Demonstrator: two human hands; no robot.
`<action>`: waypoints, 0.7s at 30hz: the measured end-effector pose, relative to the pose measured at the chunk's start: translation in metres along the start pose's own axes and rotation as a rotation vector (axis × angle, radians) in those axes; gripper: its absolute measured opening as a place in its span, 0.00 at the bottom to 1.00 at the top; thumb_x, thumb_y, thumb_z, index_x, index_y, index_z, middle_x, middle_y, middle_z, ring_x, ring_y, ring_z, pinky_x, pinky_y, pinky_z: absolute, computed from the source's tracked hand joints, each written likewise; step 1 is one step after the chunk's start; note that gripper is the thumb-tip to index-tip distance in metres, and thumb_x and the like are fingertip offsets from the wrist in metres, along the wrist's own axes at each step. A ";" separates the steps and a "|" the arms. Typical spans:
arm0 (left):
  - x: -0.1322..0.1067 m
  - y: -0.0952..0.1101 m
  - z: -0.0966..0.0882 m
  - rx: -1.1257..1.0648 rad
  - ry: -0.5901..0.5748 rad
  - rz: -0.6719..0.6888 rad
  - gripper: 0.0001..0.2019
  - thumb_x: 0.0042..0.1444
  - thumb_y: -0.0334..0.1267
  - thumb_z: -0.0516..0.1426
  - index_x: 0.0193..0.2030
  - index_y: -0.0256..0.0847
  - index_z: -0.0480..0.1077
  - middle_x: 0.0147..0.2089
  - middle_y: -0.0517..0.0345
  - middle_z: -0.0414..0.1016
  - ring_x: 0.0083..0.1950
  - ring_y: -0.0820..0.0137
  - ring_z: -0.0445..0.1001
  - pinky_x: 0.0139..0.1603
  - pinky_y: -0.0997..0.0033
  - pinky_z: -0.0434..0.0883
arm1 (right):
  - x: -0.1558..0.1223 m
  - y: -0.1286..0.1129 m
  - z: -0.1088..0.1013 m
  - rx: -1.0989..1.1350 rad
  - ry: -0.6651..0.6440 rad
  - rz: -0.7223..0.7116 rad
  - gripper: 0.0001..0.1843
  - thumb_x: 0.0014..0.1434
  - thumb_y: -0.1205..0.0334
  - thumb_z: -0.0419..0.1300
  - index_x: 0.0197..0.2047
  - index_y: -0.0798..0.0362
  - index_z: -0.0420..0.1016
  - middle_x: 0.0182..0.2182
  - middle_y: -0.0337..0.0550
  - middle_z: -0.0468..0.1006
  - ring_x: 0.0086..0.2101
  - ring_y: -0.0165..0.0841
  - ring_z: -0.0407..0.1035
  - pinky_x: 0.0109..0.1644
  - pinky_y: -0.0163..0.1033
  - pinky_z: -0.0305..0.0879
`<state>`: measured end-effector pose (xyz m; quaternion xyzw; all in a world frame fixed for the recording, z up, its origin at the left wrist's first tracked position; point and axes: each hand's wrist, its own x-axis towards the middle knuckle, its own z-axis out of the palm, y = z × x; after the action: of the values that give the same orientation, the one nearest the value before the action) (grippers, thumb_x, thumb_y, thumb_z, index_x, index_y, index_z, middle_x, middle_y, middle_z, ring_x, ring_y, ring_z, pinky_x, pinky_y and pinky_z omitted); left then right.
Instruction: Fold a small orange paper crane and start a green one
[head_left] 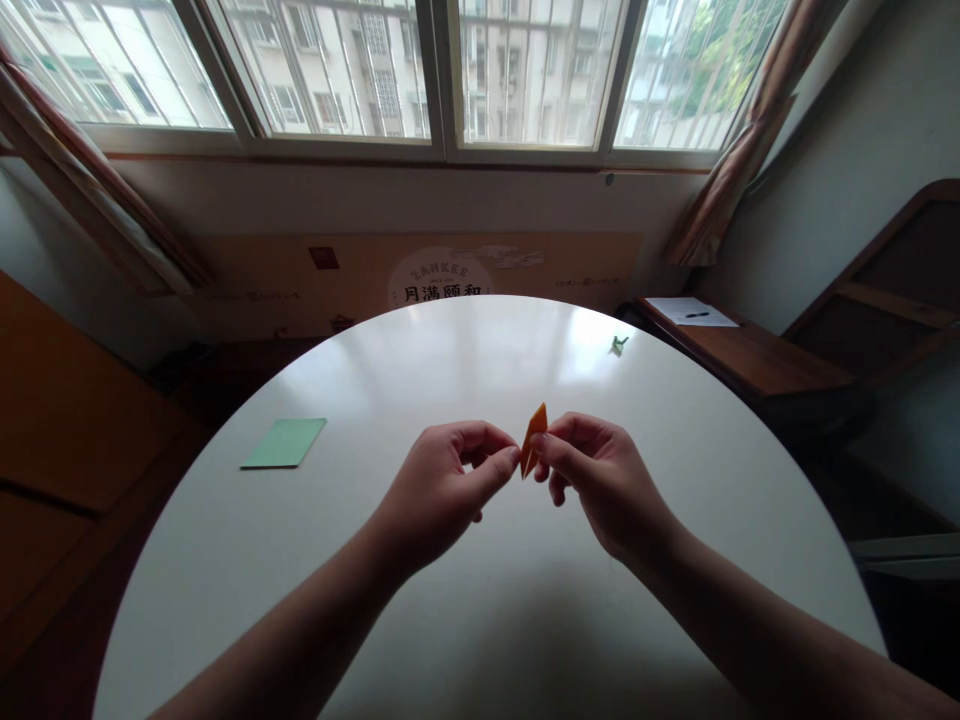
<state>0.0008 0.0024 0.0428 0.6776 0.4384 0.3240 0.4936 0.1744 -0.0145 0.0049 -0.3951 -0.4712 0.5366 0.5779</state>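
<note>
A small piece of folded orange paper (537,428), narrow and pointed at both ends, is held upright above the table between my two hands. My left hand (450,480) pinches its left edge near the lower end with thumb and forefinger. From the other side, my right hand (600,465) grips the paper with its thumb laid across the face. The finer folds are too small to make out, and the fingers behind the paper are partly hidden.
The round white table (450,640) spreads beneath my arms. On its left lies a green square of paper (283,444); a small green folded paper figure (618,345) stands at the far right. Beyond the edge, a wooden surface holds a white sheet (675,309) with a pen (697,315).
</note>
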 end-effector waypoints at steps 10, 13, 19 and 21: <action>-0.001 -0.002 0.001 0.055 0.035 0.039 0.08 0.56 0.37 0.59 0.29 0.37 0.75 0.25 0.61 0.72 0.25 0.76 0.65 0.20 0.80 0.64 | 0.002 0.003 0.001 0.019 -0.046 0.039 0.08 0.56 0.58 0.70 0.30 0.54 0.80 0.21 0.38 0.76 0.23 0.26 0.67 0.21 0.28 0.62; -0.001 0.000 0.000 0.087 0.024 0.061 0.09 0.58 0.40 0.59 0.33 0.37 0.78 0.29 0.58 0.77 0.27 0.73 0.69 0.21 0.78 0.67 | 0.002 0.003 0.000 -0.004 -0.037 0.041 0.08 0.56 0.59 0.69 0.30 0.54 0.81 0.21 0.38 0.76 0.23 0.26 0.67 0.21 0.27 0.62; 0.000 0.000 -0.003 0.031 0.053 0.064 0.10 0.58 0.42 0.61 0.39 0.36 0.79 0.32 0.54 0.80 0.29 0.70 0.72 0.21 0.77 0.69 | 0.002 0.002 0.002 -0.085 -0.094 0.049 0.09 0.57 0.57 0.69 0.31 0.54 0.82 0.24 0.40 0.79 0.23 0.26 0.66 0.21 0.29 0.61; 0.000 -0.001 -0.003 0.004 0.062 0.050 0.10 0.58 0.42 0.61 0.37 0.35 0.78 0.30 0.55 0.79 0.28 0.71 0.71 0.20 0.78 0.68 | 0.001 0.001 0.002 -0.125 -0.121 0.036 0.10 0.57 0.55 0.69 0.33 0.54 0.83 0.26 0.41 0.80 0.24 0.27 0.66 0.22 0.29 0.62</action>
<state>-0.0023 0.0039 0.0424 0.6790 0.4369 0.3565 0.4702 0.1722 -0.0130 0.0043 -0.4057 -0.5309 0.5391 0.5128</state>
